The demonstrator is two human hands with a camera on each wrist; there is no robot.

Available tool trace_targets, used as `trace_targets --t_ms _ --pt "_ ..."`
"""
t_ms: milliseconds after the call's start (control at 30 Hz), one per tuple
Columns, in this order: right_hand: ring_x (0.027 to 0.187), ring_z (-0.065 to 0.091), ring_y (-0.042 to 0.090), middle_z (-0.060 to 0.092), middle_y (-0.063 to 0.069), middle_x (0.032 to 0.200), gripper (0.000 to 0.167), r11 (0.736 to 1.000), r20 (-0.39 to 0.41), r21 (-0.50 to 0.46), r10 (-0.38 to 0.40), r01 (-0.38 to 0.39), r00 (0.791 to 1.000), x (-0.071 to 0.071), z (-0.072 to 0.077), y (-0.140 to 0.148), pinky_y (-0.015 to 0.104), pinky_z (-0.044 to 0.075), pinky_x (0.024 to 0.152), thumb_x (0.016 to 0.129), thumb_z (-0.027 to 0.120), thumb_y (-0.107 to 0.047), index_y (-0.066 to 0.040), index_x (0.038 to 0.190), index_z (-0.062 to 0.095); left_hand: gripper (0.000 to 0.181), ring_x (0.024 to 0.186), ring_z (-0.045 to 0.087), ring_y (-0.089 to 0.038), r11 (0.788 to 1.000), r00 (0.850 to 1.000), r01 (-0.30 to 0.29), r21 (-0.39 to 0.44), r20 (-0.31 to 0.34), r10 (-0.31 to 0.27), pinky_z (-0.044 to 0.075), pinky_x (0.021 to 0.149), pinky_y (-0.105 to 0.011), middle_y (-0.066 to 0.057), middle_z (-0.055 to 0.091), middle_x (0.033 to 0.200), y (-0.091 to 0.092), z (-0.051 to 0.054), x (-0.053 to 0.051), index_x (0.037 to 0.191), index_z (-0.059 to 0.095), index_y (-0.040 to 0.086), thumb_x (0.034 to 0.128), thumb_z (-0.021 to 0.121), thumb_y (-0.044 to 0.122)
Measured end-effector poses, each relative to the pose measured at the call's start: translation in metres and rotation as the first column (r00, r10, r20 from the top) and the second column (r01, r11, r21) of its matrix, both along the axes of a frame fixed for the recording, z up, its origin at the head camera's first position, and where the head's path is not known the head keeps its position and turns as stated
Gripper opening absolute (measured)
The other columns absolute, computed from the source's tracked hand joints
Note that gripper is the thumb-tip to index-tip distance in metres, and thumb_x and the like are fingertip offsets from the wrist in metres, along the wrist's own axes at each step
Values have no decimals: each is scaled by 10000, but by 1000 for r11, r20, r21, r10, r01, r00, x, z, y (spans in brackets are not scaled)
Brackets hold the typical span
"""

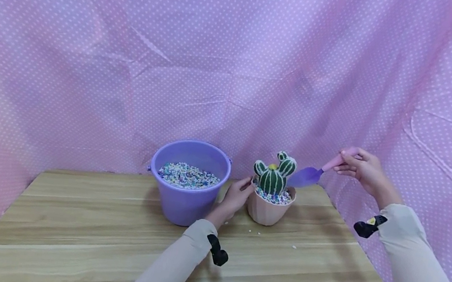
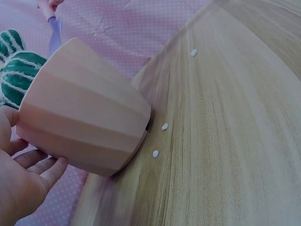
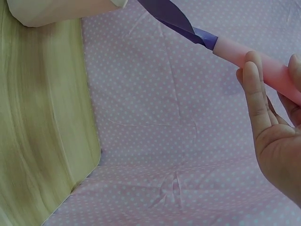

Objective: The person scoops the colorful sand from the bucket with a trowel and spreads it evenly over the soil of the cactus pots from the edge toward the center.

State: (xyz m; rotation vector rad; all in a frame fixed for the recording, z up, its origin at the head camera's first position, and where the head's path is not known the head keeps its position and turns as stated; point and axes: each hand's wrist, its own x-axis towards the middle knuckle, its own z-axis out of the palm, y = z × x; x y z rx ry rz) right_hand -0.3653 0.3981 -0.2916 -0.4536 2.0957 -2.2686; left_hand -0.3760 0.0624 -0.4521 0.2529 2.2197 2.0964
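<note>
A pink flower pot stands upright on the wooden table, holding a green toy cactus with white stripes and a yellow spot. Small coloured pebbles surround the cactus base. My left hand holds the pot by its left side, thumb at the rim and fingers against the outer wall. In my right hand is a small trowel, gripped by its pink handle. Its purple blade tilts down at the pot's right rim, beside the cactus; the head view does not show whether they touch.
Left of the pot stands a purple bucket with many small coloured pebbles inside. A few white pebbles lie loose on the table before the pot. Pink dotted cloth hangs behind and at the sides.
</note>
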Motion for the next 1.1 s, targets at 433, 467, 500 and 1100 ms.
trace_targets --t_ms 433,467,500,1100 --pt "742 766 197 780 109 840 252 999 48 -43 -18 20 999 0 -13 2 306 648 747 1040 494 20 -97 1033 717 546 1446 467 -281 1000 1000 15 6 -4 -15 447 1165 -393 -118 475 1570 -1 -3 -1 1531 449 70 1049 553 303" --pt "747 767 199 781 108 842 253 999 47 -46 -14 16 999 0 -13 2 308 648 751 1041 491 19 -97 1032 716 547 1445 469 -283 1000 1000 14 10 -4 -14 450 1162 -395 -121 477 1569 -1 -3 -1 1530 449 66 1048 555 301" --pt "749 768 203 781 108 842 250 999 44 -50 -14 16 999 -1 -14 1 308 648 750 1040 491 22 -93 1030 713 549 1446 468 -282 1000 1000 16 12 -1 -16 451 1162 -395 -120 476 1570 -1 -3 -2 1531 447 65 1047 557 299" --pt "845 779 263 761 261 987 256 966 -114 -246 53 -80 992 1 -17 4 319 644 787 1074 391 21 71 1012 634 537 1446 467 -288 1000 1000 19 13 -13 -19 436 1173 -398 -130 478 1566 -1 -2 -2 1534 436 51 1054 540 269"
